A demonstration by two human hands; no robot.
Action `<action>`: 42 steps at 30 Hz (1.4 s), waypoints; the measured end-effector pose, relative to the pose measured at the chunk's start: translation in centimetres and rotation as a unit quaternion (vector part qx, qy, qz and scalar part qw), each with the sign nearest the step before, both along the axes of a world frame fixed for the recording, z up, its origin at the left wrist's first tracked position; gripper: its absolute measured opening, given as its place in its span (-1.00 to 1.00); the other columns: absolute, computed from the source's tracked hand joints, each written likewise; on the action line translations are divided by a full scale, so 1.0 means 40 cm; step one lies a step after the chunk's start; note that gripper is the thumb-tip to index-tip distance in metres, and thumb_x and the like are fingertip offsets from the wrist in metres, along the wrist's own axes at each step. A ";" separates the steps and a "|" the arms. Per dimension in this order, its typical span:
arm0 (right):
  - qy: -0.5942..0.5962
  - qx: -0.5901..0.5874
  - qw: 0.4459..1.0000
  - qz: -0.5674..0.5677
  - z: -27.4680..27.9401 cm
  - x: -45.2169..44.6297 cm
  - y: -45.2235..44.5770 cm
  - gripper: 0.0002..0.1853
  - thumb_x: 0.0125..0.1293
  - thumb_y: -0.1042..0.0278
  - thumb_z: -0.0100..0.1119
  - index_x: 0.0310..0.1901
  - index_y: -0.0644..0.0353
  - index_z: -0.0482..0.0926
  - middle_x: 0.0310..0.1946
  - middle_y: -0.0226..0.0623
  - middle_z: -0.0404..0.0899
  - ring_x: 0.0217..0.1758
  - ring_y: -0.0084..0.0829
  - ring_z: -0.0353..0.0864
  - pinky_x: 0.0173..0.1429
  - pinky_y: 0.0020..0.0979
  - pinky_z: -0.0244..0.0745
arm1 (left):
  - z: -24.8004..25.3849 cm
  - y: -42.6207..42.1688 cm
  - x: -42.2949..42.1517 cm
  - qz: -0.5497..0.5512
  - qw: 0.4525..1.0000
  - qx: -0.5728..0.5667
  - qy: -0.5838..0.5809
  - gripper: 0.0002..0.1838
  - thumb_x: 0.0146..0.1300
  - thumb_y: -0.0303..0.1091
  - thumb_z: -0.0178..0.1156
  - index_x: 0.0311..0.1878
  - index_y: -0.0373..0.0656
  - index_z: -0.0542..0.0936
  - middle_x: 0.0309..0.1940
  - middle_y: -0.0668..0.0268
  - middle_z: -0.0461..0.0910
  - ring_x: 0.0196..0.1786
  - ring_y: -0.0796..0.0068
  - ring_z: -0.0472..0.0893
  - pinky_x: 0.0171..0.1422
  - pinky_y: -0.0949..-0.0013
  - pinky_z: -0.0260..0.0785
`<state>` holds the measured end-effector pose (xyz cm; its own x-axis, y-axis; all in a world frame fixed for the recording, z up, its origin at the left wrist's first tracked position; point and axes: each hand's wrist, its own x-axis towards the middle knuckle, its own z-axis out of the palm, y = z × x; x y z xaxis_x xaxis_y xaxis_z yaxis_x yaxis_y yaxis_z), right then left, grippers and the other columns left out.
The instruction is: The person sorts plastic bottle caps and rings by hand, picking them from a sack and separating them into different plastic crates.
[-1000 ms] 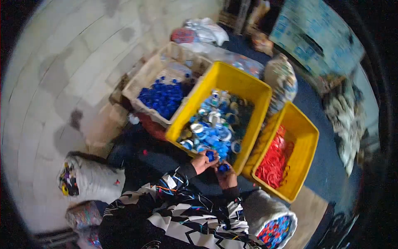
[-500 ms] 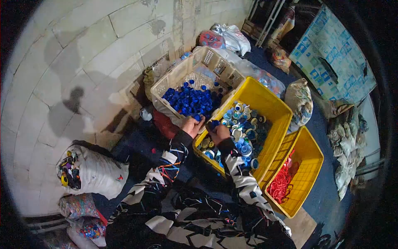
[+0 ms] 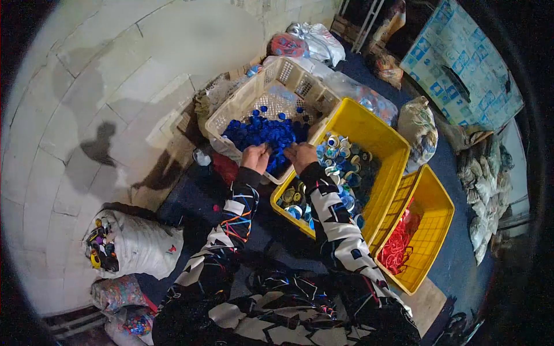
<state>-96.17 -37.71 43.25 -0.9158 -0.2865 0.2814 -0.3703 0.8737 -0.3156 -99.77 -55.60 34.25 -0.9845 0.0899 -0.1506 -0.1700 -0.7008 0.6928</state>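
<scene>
My left hand [image 3: 255, 158] is over the near edge of the white crate [image 3: 218, 128], with its fingers closed. My right hand [image 3: 301, 155] is closed beside it, near the crate's right corner. Whatever either hand holds, if anything, is too small or hidden to name. Dark blue caps [image 3: 265, 132] lie heaped in the crate around the fingertips. Right of it, the large yellow crate [image 3: 378, 216] holds mixed blue, white and greenish caps [image 3: 340, 157], partly behind my right forearm.
A smaller yellow crate [image 3: 441, 210] with red rings [image 3: 398, 245] stands at the right. A white sack [image 3: 147, 245] of mixed caps lies at the lower left. Filled bags [image 3: 418, 132] stand behind the crates. A block wall [image 3: 133, 63] rises at the left.
Both hands have moved from the large yellow crate's near edge to the white crate. The blue caps seen in them earlier are no longer distinguishable there. The camera view has shifted.
</scene>
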 end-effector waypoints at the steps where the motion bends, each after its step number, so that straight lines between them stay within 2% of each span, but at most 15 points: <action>1: 0.003 0.031 0.999 0.008 -0.008 0.004 0.012 -0.73 0.11 0.13 0.16 -0.48 0.20 0.58 -0.55 -0.11 0.50 -0.39 -0.11 0.52 -0.30 -0.20 0.42 | -0.100 -0.019 -0.023 -0.013 0.997 -0.027 0.068 -0.89 0.17 -0.47 0.09 -0.48 -0.20 0.49 -0.49 0.30 0.46 -0.40 0.40 0.43 -0.23 0.34 0.30; 3: 0.008 0.051 0.999 -0.009 -0.040 0.038 0.042 -0.84 0.07 0.24 0.18 -0.50 0.13 0.59 -0.55 -0.17 0.48 -0.40 -0.14 0.51 -0.36 -0.22 0.40 | -0.031 -0.005 0.060 -0.100 0.965 0.241 0.004 -0.91 0.21 -0.48 0.00 -0.38 -0.23 0.49 -0.34 0.19 0.51 -0.20 0.29 0.49 0.05 0.27 0.34; 5: -0.023 -0.043 0.997 -0.057 -0.041 0.137 0.078 -0.89 0.12 0.34 0.16 -0.40 0.16 0.58 -0.54 -0.25 0.51 -0.38 -0.21 0.54 -0.36 -0.28 0.44 | 0.041 0.043 0.137 -0.020 0.979 0.195 -0.060 -0.88 0.21 -0.40 0.06 -0.28 -0.27 0.48 -0.26 0.18 0.50 -0.12 0.26 0.47 0.11 0.24 0.33; 6: -0.146 -0.390 0.902 -0.113 -0.091 0.185 0.098 -0.89 0.15 0.38 0.14 -0.31 0.19 0.55 -0.49 -0.28 0.53 -0.37 -0.26 0.55 -0.34 -0.31 0.46 | 0.114 0.070 0.178 -0.004 0.981 0.175 -0.088 -0.86 0.21 -0.38 0.07 -0.26 -0.27 0.48 -0.25 0.19 0.50 -0.11 0.27 0.46 0.12 0.24 0.33; 7: -0.231 -0.685 0.674 -0.149 -0.141 0.237 0.116 -0.86 0.18 0.42 0.12 -0.23 0.21 0.53 -0.44 -0.30 0.54 -0.35 -0.31 0.57 -0.33 -0.33 0.47 | 0.145 0.102 0.211 0.005 0.982 0.152 -0.115 -0.84 0.21 -0.36 0.09 -0.24 -0.27 0.49 -0.25 0.20 0.49 -0.10 0.28 0.46 0.12 0.24 0.33; 9: -0.223 -0.777 0.545 -0.221 -0.092 0.378 0.136 -0.78 0.21 0.50 0.06 -0.09 0.30 0.45 -0.31 -0.28 0.54 -0.32 -0.39 0.55 -0.28 -0.39 0.49 | 0.075 0.144 0.245 -0.033 0.987 0.109 -0.113 -0.77 0.27 -0.28 0.04 -0.16 -0.25 0.50 -0.10 0.23 0.53 0.03 0.31 0.47 0.21 0.24 0.29; 11: -0.181 -0.763 0.547 -0.294 -0.195 0.513 0.192 -0.75 0.19 0.55 0.05 -0.07 0.32 0.45 -0.30 -0.26 0.54 -0.37 -0.44 0.53 -0.31 -0.42 0.47 | 0.016 0.220 0.275 -0.082 0.979 0.122 -0.138 -0.71 0.27 -0.17 0.08 -0.19 -0.23 0.51 -0.21 0.26 0.54 -0.13 0.41 0.50 0.11 0.28 0.35; 13: -0.149 -0.777 0.495 -0.360 -0.263 0.692 0.253 -0.75 0.17 0.58 0.04 -0.09 0.33 0.46 -0.35 -0.28 0.55 -0.41 -0.47 0.50 -0.32 -0.44 0.45 | 0.020 0.328 0.344 -0.180 0.954 0.166 -0.171 -0.76 0.26 -0.19 0.10 -0.25 -0.19 0.51 -0.33 0.32 0.54 -0.24 0.46 0.51 -0.09 0.34 0.40; 16: -0.094 -0.754 0.466 -0.453 -0.353 0.962 0.353 -0.78 0.15 0.60 0.04 -0.13 0.32 0.48 -0.44 -0.32 0.54 -0.48 -0.54 0.46 -0.39 -0.48 0.41 | 0.046 0.514 0.496 -0.300 0.931 0.083 -0.191 -0.77 0.26 -0.19 0.10 -0.38 -0.15 0.52 -0.46 0.32 0.54 -0.37 0.46 0.52 -0.27 0.38 0.41; 17: -0.093 -0.733 0.470 -0.482 -0.438 0.992 0.400 -0.79 0.15 0.60 0.04 -0.15 0.31 0.48 -0.47 -0.33 0.53 -0.52 -0.57 0.44 -0.42 -0.50 0.40 | -0.027 0.585 0.492 -0.348 0.907 0.078 -0.223 -0.76 0.26 -0.19 0.10 -0.43 -0.13 0.52 -0.50 0.31 0.55 -0.41 0.46 0.53 -0.31 0.39 0.41; 21: 0.069 -0.772 0.323 -0.543 -0.443 1.248 0.478 -0.80 0.09 0.61 0.05 -0.20 0.27 0.51 -0.53 -0.37 0.49 -0.65 -0.66 0.33 -0.61 -0.58 0.25 | -0.063 0.802 0.708 -0.515 0.835 -0.024 -0.193 -0.70 0.28 -0.16 0.07 -0.50 -0.14 0.52 -0.53 0.29 0.56 -0.45 0.45 0.53 -0.31 0.38 0.42; 30: 0.169 -0.649 0.290 -0.683 -0.548 1.753 0.637 -0.81 0.10 0.50 0.09 -0.21 0.22 0.53 -0.52 -0.40 0.49 -0.55 -0.57 0.45 -0.53 -0.49 0.40 | -0.091 1.065 1.247 -0.716 0.665 -0.201 -0.074 -0.79 0.29 -0.20 0.05 -0.26 -0.14 0.53 -0.37 0.33 0.54 -0.38 0.51 0.50 -0.29 0.38 0.39; 33: 0.112 -0.378 0.381 -0.836 -0.657 1.886 0.740 -0.75 -0.03 0.39 0.19 -0.26 0.25 0.55 -0.42 -0.17 0.59 -0.37 -0.32 0.59 -0.24 -0.33 0.50 | -0.153 1.146 1.391 -0.723 0.637 -0.252 -0.090 -0.81 0.27 -0.23 0.07 -0.19 -0.12 0.52 -0.33 0.34 0.54 -0.33 0.51 0.51 -0.26 0.39 0.39; 37: 0.101 -0.428 0.309 -0.843 -0.674 2.045 0.819 -0.74 -0.05 0.36 0.18 -0.26 0.23 0.55 -0.37 -0.13 0.61 -0.27 -0.24 0.62 -0.15 -0.32 0.49 | -0.145 1.176 1.594 -0.746 0.577 -0.317 -0.102 -0.82 0.26 -0.26 0.07 -0.17 -0.13 0.50 -0.33 0.36 0.54 -0.37 0.55 0.51 -0.24 0.43 0.40; 42: 0.040 -0.413 0.338 -0.845 -0.754 2.103 0.964 -0.77 -0.04 0.38 0.16 -0.29 0.21 0.55 -0.39 -0.15 0.61 -0.28 -0.25 0.62 -0.16 -0.33 0.49 | -0.131 1.228 1.693 -0.712 0.595 -0.360 -0.093 -0.82 0.27 -0.26 0.07 -0.18 -0.14 0.50 -0.32 0.36 0.53 -0.38 0.55 0.51 -0.27 0.43 0.41</action>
